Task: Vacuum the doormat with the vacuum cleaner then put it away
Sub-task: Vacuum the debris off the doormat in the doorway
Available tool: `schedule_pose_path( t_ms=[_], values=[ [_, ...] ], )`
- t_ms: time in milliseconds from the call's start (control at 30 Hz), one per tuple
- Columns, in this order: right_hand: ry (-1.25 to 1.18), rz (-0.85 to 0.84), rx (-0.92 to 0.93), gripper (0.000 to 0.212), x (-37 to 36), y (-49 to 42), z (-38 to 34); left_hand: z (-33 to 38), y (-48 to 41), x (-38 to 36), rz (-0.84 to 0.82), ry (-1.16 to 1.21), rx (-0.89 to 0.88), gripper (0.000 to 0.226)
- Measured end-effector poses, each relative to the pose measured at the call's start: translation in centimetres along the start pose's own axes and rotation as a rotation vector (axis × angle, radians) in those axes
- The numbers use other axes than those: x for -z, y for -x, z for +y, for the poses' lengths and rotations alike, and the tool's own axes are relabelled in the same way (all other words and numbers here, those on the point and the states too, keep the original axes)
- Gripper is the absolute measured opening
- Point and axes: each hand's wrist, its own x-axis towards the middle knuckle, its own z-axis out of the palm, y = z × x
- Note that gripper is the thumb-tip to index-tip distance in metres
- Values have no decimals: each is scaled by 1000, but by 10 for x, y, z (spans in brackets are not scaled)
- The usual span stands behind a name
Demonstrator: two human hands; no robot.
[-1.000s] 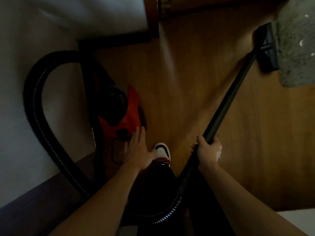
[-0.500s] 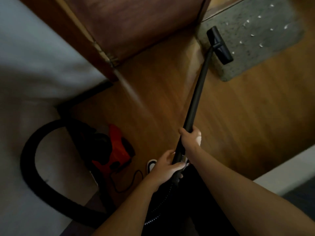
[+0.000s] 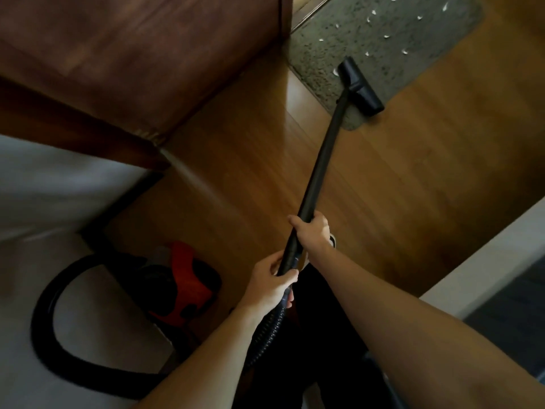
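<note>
A grey speckled doormat (image 3: 383,31) lies at the top of the wooden floor, dotted with several small white scraps. The vacuum's black floor head (image 3: 360,85) rests on the mat's near corner. A long black wand (image 3: 321,160) runs from the head back to me. My right hand (image 3: 312,231) grips the wand higher up, and my left hand (image 3: 272,280) grips its lower end where the ribbed hose joins. The red and black vacuum cleaner body (image 3: 184,286) sits on the floor at lower left, its black hose (image 3: 47,314) looping along the wall.
A dark wooden door or cabinet (image 3: 141,60) fills the upper left, close to the mat's left edge. A white wall (image 3: 59,196) runs along the left. A pale ledge (image 3: 483,261) crosses the lower right. Bare wooden floor (image 3: 413,178) lies between me and the mat.
My left hand left the vacuum body and took hold of the wand's lower end. The floor head slid from the mat's edge onto its near corner as the view swung toward the mat.
</note>
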Motion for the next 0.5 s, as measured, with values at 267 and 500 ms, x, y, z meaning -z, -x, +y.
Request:
schedule_pose_path(
  t_ms=[267, 500],
  values=[
    [-445, -163, -144, 71, 32, -43, -40, 39, -27, -22, -9, -62, 100, 18],
    [-513, -131, -122, 65, 45, -68, -75, 81, -52, -50, -6, -148, -17, 40]
  ],
)
